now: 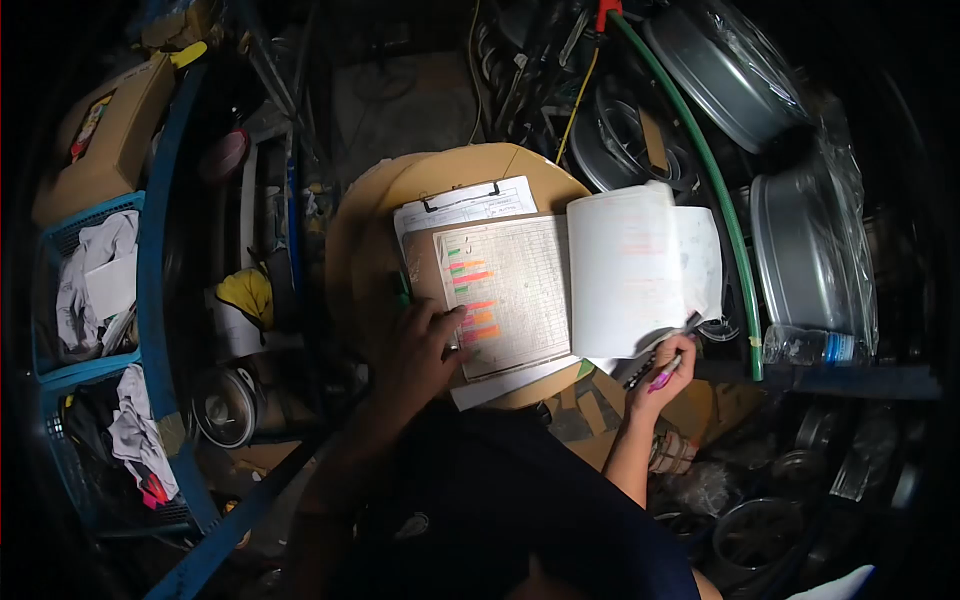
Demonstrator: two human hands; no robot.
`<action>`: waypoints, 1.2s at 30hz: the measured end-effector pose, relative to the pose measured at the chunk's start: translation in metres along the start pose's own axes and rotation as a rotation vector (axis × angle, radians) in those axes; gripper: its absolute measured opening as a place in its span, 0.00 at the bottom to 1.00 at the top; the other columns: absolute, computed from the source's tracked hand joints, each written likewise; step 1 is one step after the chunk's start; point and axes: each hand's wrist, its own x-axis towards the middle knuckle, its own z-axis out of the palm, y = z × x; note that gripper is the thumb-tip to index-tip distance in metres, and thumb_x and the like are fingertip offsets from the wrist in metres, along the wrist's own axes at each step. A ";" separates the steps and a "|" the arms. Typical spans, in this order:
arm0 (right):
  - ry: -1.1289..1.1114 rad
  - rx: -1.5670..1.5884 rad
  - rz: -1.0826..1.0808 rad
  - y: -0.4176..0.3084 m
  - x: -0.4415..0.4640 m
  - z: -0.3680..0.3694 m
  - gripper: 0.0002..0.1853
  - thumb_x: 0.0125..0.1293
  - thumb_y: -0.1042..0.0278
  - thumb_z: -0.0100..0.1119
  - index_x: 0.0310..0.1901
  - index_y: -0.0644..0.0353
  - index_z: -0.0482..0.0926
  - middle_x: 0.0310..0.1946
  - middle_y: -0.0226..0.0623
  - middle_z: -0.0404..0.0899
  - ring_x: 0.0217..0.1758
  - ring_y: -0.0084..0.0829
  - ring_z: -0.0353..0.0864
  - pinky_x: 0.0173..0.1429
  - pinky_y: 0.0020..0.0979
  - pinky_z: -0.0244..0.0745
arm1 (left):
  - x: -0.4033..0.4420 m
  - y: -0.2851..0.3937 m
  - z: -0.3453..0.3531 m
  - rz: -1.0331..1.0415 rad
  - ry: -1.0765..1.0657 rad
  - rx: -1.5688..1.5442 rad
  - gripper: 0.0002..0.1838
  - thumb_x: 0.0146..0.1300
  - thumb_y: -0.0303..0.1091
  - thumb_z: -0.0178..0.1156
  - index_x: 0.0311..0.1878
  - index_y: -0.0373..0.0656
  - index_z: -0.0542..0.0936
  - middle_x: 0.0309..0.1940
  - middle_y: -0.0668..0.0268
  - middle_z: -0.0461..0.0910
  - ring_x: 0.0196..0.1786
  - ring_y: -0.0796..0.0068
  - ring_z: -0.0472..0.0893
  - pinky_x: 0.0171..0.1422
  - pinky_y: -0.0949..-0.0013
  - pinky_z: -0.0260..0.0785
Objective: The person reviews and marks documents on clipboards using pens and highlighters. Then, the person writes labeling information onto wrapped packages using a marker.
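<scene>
An open notebook (520, 290) lies on a round cardboard-topped surface (370, 210). Its left page has a ruled grid with green, orange and pink highlighted rows; the turned pages (620, 270) on the right look mostly white. My left hand (430, 340) rests at the notebook's left edge, fingers apart, with fingertips on the page by the coloured rows. Low at the right edge, my right hand (672, 372) is closed around a pen (660, 379) with a pink part and a dark end. A clipboard (470, 205) with printed paper sticks out behind the notebook.
Metal wheel rims (725, 75) crowd the right side behind a green pole (715, 170). Blue crates (90, 370) with cloths and papers stand on the left, below a cardboard box (110, 140). A plastic bottle (835, 347) lies at the right.
</scene>
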 end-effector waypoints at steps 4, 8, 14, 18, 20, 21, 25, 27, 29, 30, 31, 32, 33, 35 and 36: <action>0.213 -0.128 -0.018 0.014 0.018 -0.032 0.09 0.75 0.67 0.68 0.44 0.64 0.81 0.39 0.30 0.81 0.42 0.23 0.74 0.51 0.27 0.72 | 0.001 -0.010 0.001 0.027 -0.074 -0.031 0.30 0.51 0.43 0.81 0.60 0.52 0.87 0.46 0.65 0.74 0.53 0.63 0.77 0.59 0.57 0.75; 0.251 -0.160 -0.065 0.016 0.030 -0.056 0.09 0.74 0.68 0.69 0.45 0.65 0.82 0.42 0.35 0.83 0.44 0.25 0.76 0.53 0.29 0.75 | 0.000 -0.021 0.012 0.004 -0.076 -0.131 0.24 0.51 0.43 0.80 0.53 0.52 0.89 0.44 0.67 0.74 0.52 0.65 0.76 0.59 0.59 0.74; 0.114 -0.378 -0.311 -0.014 0.010 -0.018 0.07 0.67 0.75 0.72 0.44 0.63 0.85 0.40 0.36 0.87 0.50 0.32 0.83 0.71 0.42 0.69 | 0.001 -0.020 0.008 0.124 0.018 -0.074 0.13 0.53 0.41 0.79 0.42 0.51 0.92 0.42 0.69 0.76 0.51 0.66 0.76 0.59 0.61 0.74; -0.295 -0.372 -0.478 -0.045 -0.014 0.027 0.08 0.60 0.81 0.69 0.41 0.60 0.88 0.36 0.39 0.88 0.40 0.39 0.84 0.50 0.39 0.76 | -0.002 -0.023 0.015 0.123 0.055 -0.087 0.11 0.53 0.39 0.79 0.40 0.52 0.92 0.41 0.71 0.78 0.51 0.66 0.76 0.60 0.62 0.73; -0.457 -0.254 -0.436 -0.053 -0.031 0.049 0.13 0.55 0.85 0.67 0.41 0.60 0.87 0.35 0.41 0.85 0.40 0.38 0.83 0.45 0.36 0.78 | -0.001 -0.023 0.017 0.118 0.070 -0.096 0.10 0.53 0.38 0.79 0.39 0.52 0.92 0.41 0.71 0.78 0.51 0.66 0.76 0.60 0.62 0.73; -0.545 -0.232 -0.411 -0.060 -0.037 0.056 0.14 0.53 0.87 0.66 0.42 0.61 0.87 0.35 0.40 0.83 0.39 0.39 0.84 0.43 0.36 0.79 | 0.000 -0.022 0.016 0.116 0.074 -0.102 0.10 0.53 0.38 0.78 0.39 0.52 0.91 0.41 0.71 0.78 0.51 0.66 0.76 0.60 0.61 0.73; -0.758 -0.197 -0.305 -0.070 -0.046 0.071 0.14 0.55 0.87 0.66 0.42 0.61 0.87 0.35 0.40 0.83 0.37 0.40 0.84 0.41 0.36 0.79 | 0.001 -0.025 0.016 0.116 0.077 -0.150 0.09 0.53 0.37 0.78 0.37 0.51 0.90 0.41 0.71 0.79 0.50 0.66 0.76 0.58 0.61 0.73; -0.737 -0.245 -0.294 -0.067 -0.043 0.070 0.12 0.57 0.85 0.68 0.42 0.61 0.87 0.35 0.40 0.84 0.37 0.40 0.84 0.42 0.36 0.80 | 0.001 -0.026 0.016 0.128 0.083 -0.181 0.09 0.53 0.37 0.78 0.37 0.50 0.90 0.40 0.70 0.79 0.50 0.66 0.76 0.58 0.61 0.72; -0.622 -0.330 -0.298 -0.060 -0.031 0.059 0.11 0.59 0.83 0.69 0.43 0.61 0.87 0.36 0.40 0.85 0.39 0.40 0.85 0.43 0.36 0.80 | 0.001 -0.026 0.014 0.127 0.077 -0.204 0.08 0.54 0.37 0.78 0.37 0.50 0.90 0.40 0.70 0.79 0.49 0.65 0.77 0.57 0.61 0.72; -0.526 -0.412 -0.330 -0.052 -0.017 0.050 0.09 0.61 0.80 0.70 0.43 0.61 0.87 0.37 0.41 0.86 0.40 0.39 0.85 0.44 0.36 0.80 | 0.002 -0.026 0.012 0.121 0.065 -0.210 0.08 0.55 0.37 0.77 0.37 0.49 0.89 0.39 0.69 0.79 0.50 0.65 0.77 0.58 0.61 0.72; -0.427 -0.493 -0.361 -0.041 0.000 0.039 0.08 0.63 0.76 0.71 0.44 0.61 0.87 0.38 0.41 0.87 0.41 0.39 0.86 0.45 0.35 0.80 | 0.003 -0.025 0.010 0.118 0.053 -0.217 0.08 0.56 0.37 0.77 0.37 0.49 0.89 0.39 0.69 0.79 0.50 0.65 0.77 0.58 0.61 0.73; -0.333 -0.517 -0.262 -0.030 0.012 0.027 0.07 0.65 0.74 0.71 0.45 0.62 0.86 0.38 0.41 0.87 0.40 0.36 0.85 0.46 0.34 0.79 | 0.004 -0.025 0.008 0.114 0.047 -0.215 0.07 0.57 0.36 0.76 0.37 0.49 0.89 0.40 0.69 0.80 0.50 0.64 0.77 0.58 0.61 0.72; -0.238 -0.541 -0.161 -0.019 0.020 0.017 0.08 0.67 0.71 0.70 0.45 0.63 0.86 0.38 0.41 0.87 0.40 0.34 0.84 0.46 0.34 0.79 | 0.004 -0.024 0.007 0.112 0.041 -0.214 0.07 0.58 0.36 0.76 0.38 0.48 0.89 0.40 0.69 0.81 0.50 0.64 0.77 0.58 0.61 0.71; -0.164 -0.490 0.160 -0.011 0.027 0.003 0.11 0.71 0.65 0.69 0.48 0.63 0.85 0.37 0.39 0.85 0.39 0.28 0.81 0.48 0.31 0.77 | 0.006 -0.025 0.010 0.117 0.057 -0.215 0.06 0.60 0.34 0.74 0.39 0.47 0.89 0.40 0.68 0.81 0.50 0.63 0.77 0.59 0.60 0.71; -0.223 -0.469 0.186 0.001 0.030 -0.006 0.15 0.72 0.62 0.70 0.51 0.64 0.84 0.38 0.34 0.83 0.40 0.24 0.77 0.48 0.28 0.76 | 0.006 -0.026 0.014 0.119 0.083 -0.216 0.06 0.61 0.34 0.73 0.40 0.47 0.88 0.40 0.67 0.82 0.50 0.62 0.77 0.59 0.60 0.71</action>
